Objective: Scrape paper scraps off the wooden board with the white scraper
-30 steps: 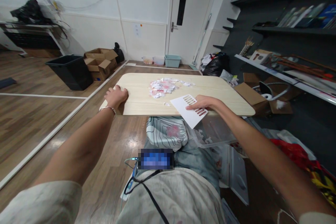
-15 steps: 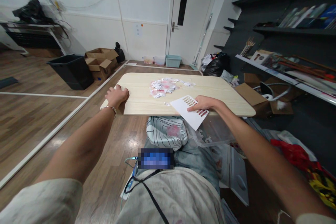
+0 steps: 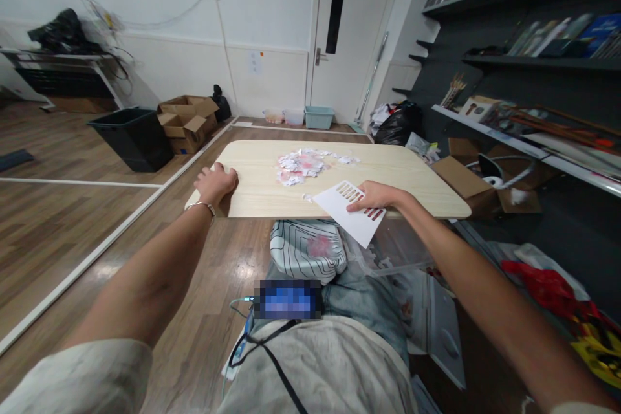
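A low light-wood table (image 3: 412,178) stands in front of me. My left hand (image 3: 213,184) is curled over its near left corner, gripping the edge. My right hand (image 3: 376,196) lies with its fingers flat on a white card (image 3: 352,212) with rows of red slots, pressing it on the table's near edge; the card's lower corner overhangs. A heap of small white and pink paper scraps (image 3: 303,163) lies on the middle of the table, apart from both hands.
A clear plastic bin (image 3: 395,249) sits under the table's right side, beside a striped cushion (image 3: 308,249). A black crate (image 3: 130,136) and cardboard boxes (image 3: 187,119) stand at the left. Shelving (image 3: 524,116) and more boxes line the right.
Both hands stay where they were on the table and the card. Only the head camera has shifted slightly, so the scene sits a little lower in view.
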